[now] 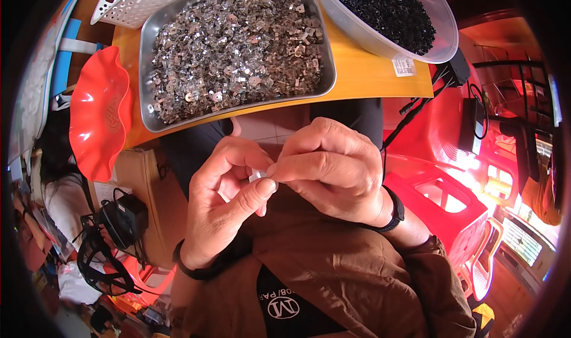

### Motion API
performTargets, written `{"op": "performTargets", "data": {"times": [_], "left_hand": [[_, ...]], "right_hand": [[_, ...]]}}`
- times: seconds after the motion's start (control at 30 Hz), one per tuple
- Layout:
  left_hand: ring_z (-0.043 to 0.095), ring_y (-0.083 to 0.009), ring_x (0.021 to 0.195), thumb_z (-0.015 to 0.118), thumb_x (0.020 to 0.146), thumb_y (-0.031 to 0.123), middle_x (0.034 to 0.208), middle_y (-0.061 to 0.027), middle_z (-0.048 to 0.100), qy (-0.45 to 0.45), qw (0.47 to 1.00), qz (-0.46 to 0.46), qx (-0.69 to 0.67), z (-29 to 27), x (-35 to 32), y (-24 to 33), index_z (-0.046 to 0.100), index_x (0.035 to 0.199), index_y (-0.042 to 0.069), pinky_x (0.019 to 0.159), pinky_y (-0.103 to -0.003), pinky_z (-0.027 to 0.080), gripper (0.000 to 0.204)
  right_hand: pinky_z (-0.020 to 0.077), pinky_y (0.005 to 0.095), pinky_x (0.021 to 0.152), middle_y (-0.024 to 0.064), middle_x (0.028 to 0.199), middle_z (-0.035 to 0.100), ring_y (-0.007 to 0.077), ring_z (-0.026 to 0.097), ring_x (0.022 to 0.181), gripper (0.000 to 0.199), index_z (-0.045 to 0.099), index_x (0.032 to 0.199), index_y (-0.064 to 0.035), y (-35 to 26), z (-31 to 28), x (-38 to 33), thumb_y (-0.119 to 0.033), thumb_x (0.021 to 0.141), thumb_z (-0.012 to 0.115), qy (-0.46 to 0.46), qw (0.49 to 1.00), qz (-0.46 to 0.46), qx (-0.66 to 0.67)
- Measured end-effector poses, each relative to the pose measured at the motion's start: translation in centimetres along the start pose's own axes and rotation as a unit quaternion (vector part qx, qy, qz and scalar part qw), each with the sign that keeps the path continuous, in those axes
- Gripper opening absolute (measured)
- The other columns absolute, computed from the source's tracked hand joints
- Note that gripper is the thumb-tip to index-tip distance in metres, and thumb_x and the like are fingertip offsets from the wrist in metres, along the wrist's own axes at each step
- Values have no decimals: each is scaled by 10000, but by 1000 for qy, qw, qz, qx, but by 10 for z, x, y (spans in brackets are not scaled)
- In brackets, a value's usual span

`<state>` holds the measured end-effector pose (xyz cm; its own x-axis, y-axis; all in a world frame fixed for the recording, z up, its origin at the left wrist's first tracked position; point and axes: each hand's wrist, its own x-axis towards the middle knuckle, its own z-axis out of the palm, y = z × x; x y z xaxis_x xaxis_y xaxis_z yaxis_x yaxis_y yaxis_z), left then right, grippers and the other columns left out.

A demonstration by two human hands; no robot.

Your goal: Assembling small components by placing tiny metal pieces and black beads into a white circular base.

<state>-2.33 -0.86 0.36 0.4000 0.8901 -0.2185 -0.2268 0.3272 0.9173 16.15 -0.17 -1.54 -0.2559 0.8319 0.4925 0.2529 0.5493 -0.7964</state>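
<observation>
My left hand pinches a small shiny metal piece between thumb and fingers, in front of my chest. Thumb and index finger of my right hand are pressed together right beside that piece; whatever they hold is hidden. Beyond both hands, a rectangular metal tray on the table holds a heap of small silvery metal pieces. To its right stands a clear plastic tub filled with tiny black parts.
A red wavy-rimmed bowl sits at the table's left edge, below a white perforated basket. The yellow tabletop ends just beyond my hands. Red plastic stools stand at the right, a cardboard box at the left.
</observation>
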Motion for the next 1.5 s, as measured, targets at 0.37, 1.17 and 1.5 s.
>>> {"op": "performTargets", "data": {"times": [0.37, 1.17, 1.5], "left_hand": [[515, -77, 836, 655, 809, -36, 1027, -65, 455, 18, 999, 34, 21, 0, -3, -1, 556, 934, -22, 714, -206, 445, 160], [571, -96, 675, 684, 706, -96, 1001, -102, 483, 95, 913, 250, 308, -1, 1, -2, 606, 848, 9, 586, -193, 443, 193], [536, -82, 630, 685, 683, -85, 946, -86, 517, 91, 895, 264, 349, -3, 1, -4, 616, 829, 22, 547, -207, 432, 194]], "right_hand": [[507, 267, 585, 61, 822, 639, 184, 629, 702, 204, 675, 854, -70, -2, 6, -1, 29, 687, 738, 48, 998, 13, 31], [515, 248, 658, 53, 846, 642, 126, 631, 756, 147, 650, 914, -12, 3, 11, -8, 4, 773, 690, 1, 970, 133, 201], [545, 340, 686, 103, 848, 618, 266, 640, 781, 225, 608, 897, -36, -9, 3, -2, -22, 694, 702, -20, 998, -17, -56]]}}
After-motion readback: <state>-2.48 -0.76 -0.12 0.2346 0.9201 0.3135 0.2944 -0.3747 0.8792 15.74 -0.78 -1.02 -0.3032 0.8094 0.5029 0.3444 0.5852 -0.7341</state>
